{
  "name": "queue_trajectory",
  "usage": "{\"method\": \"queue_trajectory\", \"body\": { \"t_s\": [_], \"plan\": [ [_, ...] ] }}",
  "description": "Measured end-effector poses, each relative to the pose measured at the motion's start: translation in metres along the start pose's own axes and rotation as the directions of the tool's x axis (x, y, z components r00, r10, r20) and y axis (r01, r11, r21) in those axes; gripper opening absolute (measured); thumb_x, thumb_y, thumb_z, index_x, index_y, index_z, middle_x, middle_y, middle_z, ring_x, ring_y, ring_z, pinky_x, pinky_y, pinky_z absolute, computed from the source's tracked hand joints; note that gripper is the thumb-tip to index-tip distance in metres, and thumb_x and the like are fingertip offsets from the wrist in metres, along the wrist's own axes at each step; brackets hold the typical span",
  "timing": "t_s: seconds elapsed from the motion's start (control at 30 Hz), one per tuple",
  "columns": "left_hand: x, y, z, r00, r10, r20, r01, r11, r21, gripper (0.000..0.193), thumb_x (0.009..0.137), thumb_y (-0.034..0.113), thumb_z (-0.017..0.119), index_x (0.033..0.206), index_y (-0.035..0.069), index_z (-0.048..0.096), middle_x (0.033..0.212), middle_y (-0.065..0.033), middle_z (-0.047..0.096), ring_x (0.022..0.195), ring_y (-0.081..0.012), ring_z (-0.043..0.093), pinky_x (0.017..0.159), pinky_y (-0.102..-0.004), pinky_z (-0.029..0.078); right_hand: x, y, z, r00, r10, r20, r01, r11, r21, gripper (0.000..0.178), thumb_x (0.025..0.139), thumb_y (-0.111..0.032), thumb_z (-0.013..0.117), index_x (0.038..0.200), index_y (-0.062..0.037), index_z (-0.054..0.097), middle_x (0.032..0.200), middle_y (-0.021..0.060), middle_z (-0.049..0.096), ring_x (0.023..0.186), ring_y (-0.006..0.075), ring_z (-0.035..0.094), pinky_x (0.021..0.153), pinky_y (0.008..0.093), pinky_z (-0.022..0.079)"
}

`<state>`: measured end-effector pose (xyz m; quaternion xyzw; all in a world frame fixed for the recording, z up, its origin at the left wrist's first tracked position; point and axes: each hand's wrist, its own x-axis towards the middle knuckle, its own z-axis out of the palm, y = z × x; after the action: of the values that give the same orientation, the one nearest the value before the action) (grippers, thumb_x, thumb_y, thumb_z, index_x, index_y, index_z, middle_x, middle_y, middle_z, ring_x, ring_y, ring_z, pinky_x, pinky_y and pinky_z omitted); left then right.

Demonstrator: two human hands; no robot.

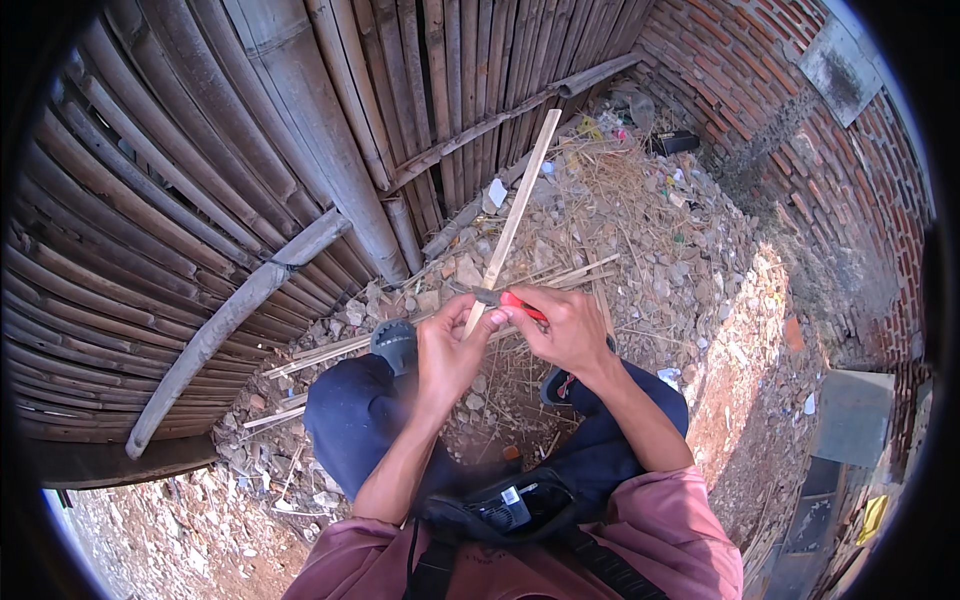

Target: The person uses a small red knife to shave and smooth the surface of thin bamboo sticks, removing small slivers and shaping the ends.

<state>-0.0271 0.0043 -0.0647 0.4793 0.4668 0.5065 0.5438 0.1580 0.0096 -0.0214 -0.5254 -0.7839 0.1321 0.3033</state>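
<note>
My left hand [448,345] is closed around the lower end of a long, pale wooden strip [522,200], which slants away from me up and to the right. My right hand [562,328] grips a pair of red-handled pliers [524,306]. Their grey metal head lies across the strip just above my left fingers. Whether the jaws bite into the wood I cannot tell. Both hands meet in front of my knees, thumbs close together.
More thin strips [575,272] lie on the rubble ground beyond my hands and by my left foot. A bamboo wall [320,120] with a crosswise pole [235,320] rises at the left. A brick wall [840,190] stands at the right, with a grey panel [855,415] nearer me.
</note>
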Motion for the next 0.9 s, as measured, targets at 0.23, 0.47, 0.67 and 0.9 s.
{"method": "queue_trajectory", "body": {
  "t_s": [0.23,0.47,0.67,0.9],
  "plan": [
    [0.0,0.004,-0.003,0.999,-0.038,0.021,0.038,0.999,0.013,0.024,0.099,0.011,0.082,0.117,-0.004,0.076,0.097,-0.0053,0.08,0.086,-0.0045,0.066,0.075,-0.0243,0.054,-0.001,-0.005,0.004,0.999,0.006,-0.04,-0.008,1.0,-0.026,0.024,0.097,-0.025,0.077,0.112,-0.0057,0.08,0.099,0.0161,0.081,0.081,0.0336,0.08,0.069,0.0398,0.063],
    [0.003,-0.013,-0.003,0.999,0.023,0.034,-0.024,0.999,0.021,0.022,0.102,0.016,0.078,0.114,-0.002,0.072,0.087,-0.0062,0.078,0.079,-0.0043,0.062,0.072,-0.0262,0.051,-0.004,-0.011,0.006,0.998,0.042,-0.045,-0.047,0.993,-0.106,0.024,0.099,-0.027,0.075,0.114,-0.0086,0.079,0.095,0.0141,0.081,0.074,0.0328,0.078,0.063,0.041,0.06],
    [0.002,-0.014,-0.004,0.999,0.015,0.044,-0.019,0.995,0.103,0.021,0.105,0.022,0.074,0.105,0.003,0.067,0.072,-0.0036,0.065,0.069,-0.006,0.052,0.061,-0.0318,0.043,-0.004,-0.013,0.01,0.996,0.076,-0.046,-0.081,0.99,-0.112,0.026,0.099,-0.027,0.075,0.115,-0.0078,0.079,0.097,0.0152,0.081,0.077,0.0336,0.078,0.064,0.0414,0.061],
    [0.003,-0.001,-0.005,0.998,-0.026,0.049,0.011,0.961,0.277,0.03,0.104,0.029,0.075,0.1,0.001,0.066,0.069,-0.0064,0.061,0.068,-0.0111,0.052,0.062,-0.0362,0.045,-0.003,-0.01,0.013,0.989,0.032,-0.142,-0.046,0.994,-0.094,0.028,0.099,-0.029,0.074,0.116,-0.0069,0.078,0.096,0.0156,0.08,0.078,0.0352,0.078,0.065,0.0426,0.061]
  ]
}}
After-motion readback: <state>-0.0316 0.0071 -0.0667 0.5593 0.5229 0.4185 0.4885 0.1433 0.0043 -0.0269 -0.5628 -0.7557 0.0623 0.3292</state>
